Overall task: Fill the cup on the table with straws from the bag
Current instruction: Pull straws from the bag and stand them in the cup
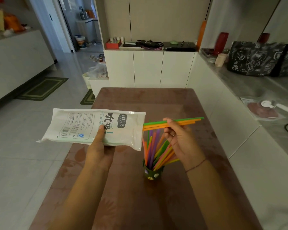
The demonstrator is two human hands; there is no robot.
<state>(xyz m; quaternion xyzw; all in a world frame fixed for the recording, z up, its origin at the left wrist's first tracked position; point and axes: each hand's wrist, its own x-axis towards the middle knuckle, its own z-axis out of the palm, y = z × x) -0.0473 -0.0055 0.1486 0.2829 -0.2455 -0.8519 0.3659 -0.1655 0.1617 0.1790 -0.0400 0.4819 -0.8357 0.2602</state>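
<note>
My left hand point(99, 149) holds a white printed straw bag point(90, 127) level above the table, its open end facing right. From that opening stick out a few orange and green straws point(186, 122), and my right hand point(179, 140) pinches them near their middle. Below, a small dark green cup point(152, 174) stands on the brown table point(140, 205). It holds several coloured straws point(154, 151) that fan upward, partly hidden behind my right hand.
A white cabinet point(148, 68) stands past the table's far edge. To the right runs a grey counter point(256, 87) with a black patterned bag point(259, 58) on it. Tiled floor and green mats point(42, 88) lie to the left.
</note>
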